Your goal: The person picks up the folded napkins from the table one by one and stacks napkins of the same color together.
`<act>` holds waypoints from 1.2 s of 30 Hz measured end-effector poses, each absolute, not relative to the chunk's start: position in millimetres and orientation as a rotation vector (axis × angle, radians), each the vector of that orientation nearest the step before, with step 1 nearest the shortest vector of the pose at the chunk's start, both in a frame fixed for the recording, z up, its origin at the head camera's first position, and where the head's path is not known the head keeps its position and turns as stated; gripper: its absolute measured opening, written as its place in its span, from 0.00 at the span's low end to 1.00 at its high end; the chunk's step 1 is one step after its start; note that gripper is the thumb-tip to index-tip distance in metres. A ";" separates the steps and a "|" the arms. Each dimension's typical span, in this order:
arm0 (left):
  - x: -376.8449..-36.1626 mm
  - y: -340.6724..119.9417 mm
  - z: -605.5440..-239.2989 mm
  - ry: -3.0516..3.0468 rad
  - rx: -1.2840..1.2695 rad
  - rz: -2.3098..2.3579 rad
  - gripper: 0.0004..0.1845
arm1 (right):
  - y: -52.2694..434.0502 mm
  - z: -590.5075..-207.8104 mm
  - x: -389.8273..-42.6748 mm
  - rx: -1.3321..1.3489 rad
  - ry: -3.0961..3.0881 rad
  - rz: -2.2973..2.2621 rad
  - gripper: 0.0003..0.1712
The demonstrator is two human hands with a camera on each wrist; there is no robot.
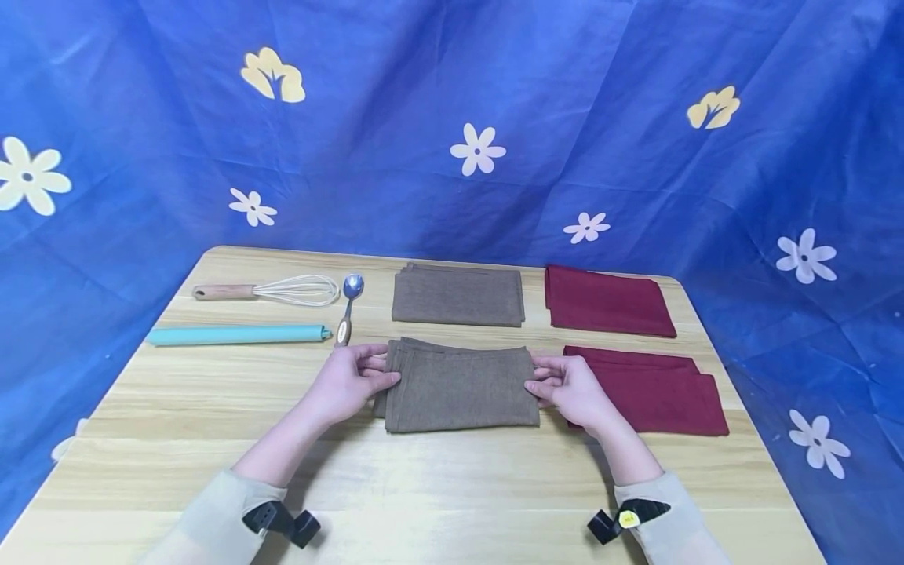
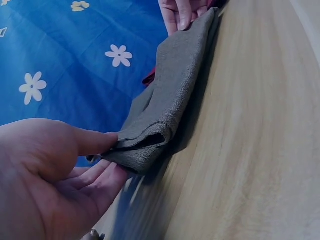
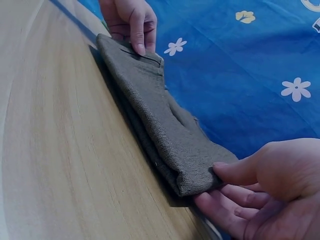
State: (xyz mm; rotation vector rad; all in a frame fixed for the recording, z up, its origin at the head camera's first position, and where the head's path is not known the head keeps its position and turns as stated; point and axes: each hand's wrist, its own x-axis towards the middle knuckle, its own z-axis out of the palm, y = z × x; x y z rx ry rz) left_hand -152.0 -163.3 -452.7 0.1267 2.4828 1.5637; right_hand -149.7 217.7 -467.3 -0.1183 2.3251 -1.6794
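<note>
On the left of the bench [image 1: 212,408] lie a whisk [image 1: 271,290], a teal roll [image 1: 236,336] in front of it, and a spoon [image 1: 348,304] just to their right. The left hand [image 1: 348,382] pinches the left edge of the near brown cloth [image 1: 459,388], thumb on top and fingers beneath, as the left wrist view shows. This folded cloth lies flat at the bench centre, its left edge lifted slightly off the surface. A second brown cloth [image 1: 458,296] lies folded behind it, apart from it. The right hand [image 1: 570,388] pinches the right edge of the near brown cloth in the same manner, thumb over, fingers under. Just right of that hand lies a folded red cloth [image 1: 653,390]; another red cloth [image 1: 607,301] lies behind it. A blue flowered sheet [image 1: 452,118] hangs behind the bench.
</note>
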 end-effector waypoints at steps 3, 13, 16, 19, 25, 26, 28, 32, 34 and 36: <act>-150.9 -162.6 -450.7 2.479 0.086 1.584 0.31 | 217.9 -467.1 -149.3 -0.103 2.311 -1.705 0.29; -149.0 -161.7 -446.1 2.468 0.029 1.652 0.24 | 218.8 -462.4 -152.4 -0.085 2.265 -1.770 0.29; -151.1 -162.7 -445.2 2.466 0.035 1.663 0.24 | 219.6 -459.4 -154.2 -0.090 2.265 -1.777 0.29; -154.0 -163.6 -442.8 2.454 0.042 1.675 0.24 | 220.4 -455.0 -155.9 -0.089 2.268 -1.782 0.29; -160.3 -164.3 -434.6 2.455 0.100 1.683 0.24 | 223.4 -448.7 -161.2 -0.102 2.268 -1.766 0.31; -161.4 -164.2 -432.9 2.458 0.103 1.683 0.24 | 224.1 -447.5 -162.0 -0.106 2.267 -1.766 0.31; -163.9 -164.0 -429.4 2.469 0.109 1.674 0.24 | 225.8 -444.6 -163.7 -0.103 2.256 -1.777 0.32; -170.1 -163.8 -421.9 2.482 0.106 1.653 0.25 | 229.1 -437.3 -168.3 -0.105 2.238 -1.811 0.32; -173.4 -163.9 -418.6 2.494 0.113 1.636 0.25 | 230.8 -434.6 -171.6 -0.108 2.236 -1.826 0.32; -175.6 -163.7 -414.9 2.499 0.110 1.628 0.26 | 232.4 -431.6 -174.6 -0.116 2.240 -1.833 0.32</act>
